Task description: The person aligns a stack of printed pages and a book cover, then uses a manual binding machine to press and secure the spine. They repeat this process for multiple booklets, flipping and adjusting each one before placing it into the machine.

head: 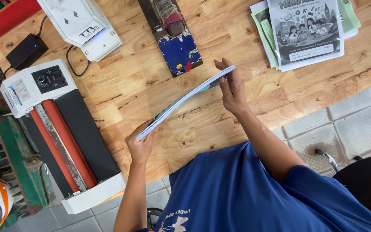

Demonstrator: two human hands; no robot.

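While both hands pinch the thin booklet (185, 101) edge-on above the wooden table (129, 81) | left hand (139, 146) grips its 7 o'clock end, right hand (232, 88) its 2 o'clock end | judgement: keep grips even so pages stay flush | laminator (56, 129) at 9 o'clock

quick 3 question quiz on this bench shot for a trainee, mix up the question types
1. True or false: both hands hold the thin booklet clear of the wooden table.
2. Multiple choice: which hand holds the booklet's end nearer the blue-painted block? A) left hand B) right hand C) neither
3. Short answer: what lies at the table's top right corner?

Key
1. True: the left hand has a grip on one end, the right hand on the other, and the booklet is seen almost edge-on above the wood.
2. B
3. A stack of printed booklets.
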